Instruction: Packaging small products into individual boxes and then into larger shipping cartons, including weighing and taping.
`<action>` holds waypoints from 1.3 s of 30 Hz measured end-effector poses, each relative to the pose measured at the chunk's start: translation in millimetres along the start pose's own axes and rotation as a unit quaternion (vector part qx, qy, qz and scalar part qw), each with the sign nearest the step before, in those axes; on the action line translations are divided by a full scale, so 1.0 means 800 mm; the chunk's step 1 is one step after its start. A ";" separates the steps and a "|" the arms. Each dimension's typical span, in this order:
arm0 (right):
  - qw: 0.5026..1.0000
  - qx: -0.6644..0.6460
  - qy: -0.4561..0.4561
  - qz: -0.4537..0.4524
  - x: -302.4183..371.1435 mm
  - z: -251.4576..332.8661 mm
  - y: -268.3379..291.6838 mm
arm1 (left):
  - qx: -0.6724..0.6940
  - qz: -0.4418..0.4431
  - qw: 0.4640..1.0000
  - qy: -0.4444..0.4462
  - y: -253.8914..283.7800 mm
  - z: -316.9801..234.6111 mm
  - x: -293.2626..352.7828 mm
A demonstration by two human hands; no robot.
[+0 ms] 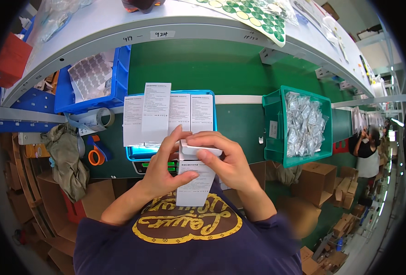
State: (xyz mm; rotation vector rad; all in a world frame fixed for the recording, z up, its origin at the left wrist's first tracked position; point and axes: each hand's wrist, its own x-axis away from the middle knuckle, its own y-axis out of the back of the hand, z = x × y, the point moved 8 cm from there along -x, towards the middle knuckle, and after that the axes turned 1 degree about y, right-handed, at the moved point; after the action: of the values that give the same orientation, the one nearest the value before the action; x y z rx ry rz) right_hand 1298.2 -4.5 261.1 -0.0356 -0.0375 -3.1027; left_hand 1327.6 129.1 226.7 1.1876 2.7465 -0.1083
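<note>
In front of my chest stands a tall white printed carton point(195, 187), its top toward the bench. My left hand point(165, 161) is closed round its left side, with the thumb across the printed face. At the upper end my right hand point(230, 160) pinches a white piece with rounded edges point(200, 149) between thumb and fingers. Whether that piece is a flap or a separate item I cannot tell. Just beyond my hands, several similar white cartons point(156, 112) stand in a row in a blue tray point(214, 101).
To the right is a green bin point(274, 149) of small clear-bagged parts point(306, 123). At left lie orange-handled scissors point(95, 157), a tape roll point(106, 118), a crumpled cloth point(65, 156) and a blue bin point(120, 78). A shelf point(189, 30) spans above; a person point(368, 149) is far right.
</note>
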 end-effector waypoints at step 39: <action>0.970 0.084 -0.021 -0.226 -0.051 -0.149 0.052 | -0.255 -0.283 0.912 0.152 0.258 0.062 0.007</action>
State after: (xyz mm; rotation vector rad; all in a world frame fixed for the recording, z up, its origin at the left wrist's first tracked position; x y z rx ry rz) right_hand 1337.7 -47.5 141.8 -0.1001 -0.3581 -3.5386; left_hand 1479.6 267.8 175.1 0.2767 3.0005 0.7435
